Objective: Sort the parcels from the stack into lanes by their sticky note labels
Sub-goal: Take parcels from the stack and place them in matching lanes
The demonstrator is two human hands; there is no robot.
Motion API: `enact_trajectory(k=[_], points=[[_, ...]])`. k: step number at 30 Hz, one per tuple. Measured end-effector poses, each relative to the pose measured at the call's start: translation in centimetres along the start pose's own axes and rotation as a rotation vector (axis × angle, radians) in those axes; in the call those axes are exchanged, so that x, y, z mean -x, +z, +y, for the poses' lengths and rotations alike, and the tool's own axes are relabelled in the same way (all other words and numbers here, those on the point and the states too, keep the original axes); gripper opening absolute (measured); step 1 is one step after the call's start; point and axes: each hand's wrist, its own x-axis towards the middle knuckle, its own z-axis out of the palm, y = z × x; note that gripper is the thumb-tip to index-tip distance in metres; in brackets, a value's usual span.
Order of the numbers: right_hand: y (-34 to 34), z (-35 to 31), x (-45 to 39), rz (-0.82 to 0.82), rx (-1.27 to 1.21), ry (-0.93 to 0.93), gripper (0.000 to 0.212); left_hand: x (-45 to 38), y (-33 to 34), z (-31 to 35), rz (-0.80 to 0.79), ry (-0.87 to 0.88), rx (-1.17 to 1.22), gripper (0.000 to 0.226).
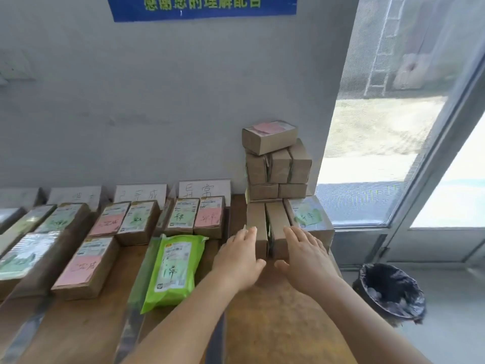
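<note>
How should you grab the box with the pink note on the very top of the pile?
Take the top box by its two short ends, one hand on each, coming down from above. It lies flat and a bit crooked on the stack, with nothing on it, so lifting it straight up should leave the boxes beneath alone. Both the left hand and the right hand are empty, down by the bottom boxes.

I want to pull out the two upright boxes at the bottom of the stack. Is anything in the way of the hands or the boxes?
Nothing lies between the left hand or right hand and the two upright boxes. But the rest of the stack sits on top of them, and a flat parcel with a green note presses against their right side.
</note>
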Motion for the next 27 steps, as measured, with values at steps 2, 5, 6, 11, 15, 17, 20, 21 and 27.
enact_trajectory(k=[2,5,6,11,15,17,20,21,27], points=[[1.6,0.9,-1.4,-0.072,-0.005,0.007,0.079,-1.7,1.4,0.3,-0.066,-0.03,-0.032,0.077],[3.8,1.7,-3.6,-0.177,-0.022,0.023,0.086,-4.0,3.0,0.3,-0.142,-0.09,-0.076,0.08],[4.4,1.8,-4.2,-0.197,-0.026,0.028,0.087,-4.7,3.4,0.3,-0.156,-0.111,-0.08,0.08],[6.3,2.6,-6.4,-0.249,0.017,0.044,0.084,-7.0,4.7,-0.2,-0.185,-0.164,-0.082,0.078],[7.2,3.1,-5.8,-0.22,0.081,-0.007,0.076,-6.9,5.6,-0.2,-0.196,-0.182,-0.035,0.077],[7.3,3.1,-4.9,-0.2,0.082,-0.021,0.075,-6.3,6.0,0.0,-0.181,-0.181,-0.007,0.076],[7.3,2.9,-3.5,-0.186,0.069,-0.026,0.076,-5.1,6.1,0.3,-0.17,-0.179,0.051,0.074],[7.2,2.8,-2.9,-0.188,0.065,-0.027,0.076,-4.7,6.0,0.4,-0.17,-0.177,0.069,0.073],[6.7,2.4,1.3,-0.135,-0.02,-0.029,0.075,-0.2,6.4,0.6,-0.078,-0.109,0.241,0.065]])
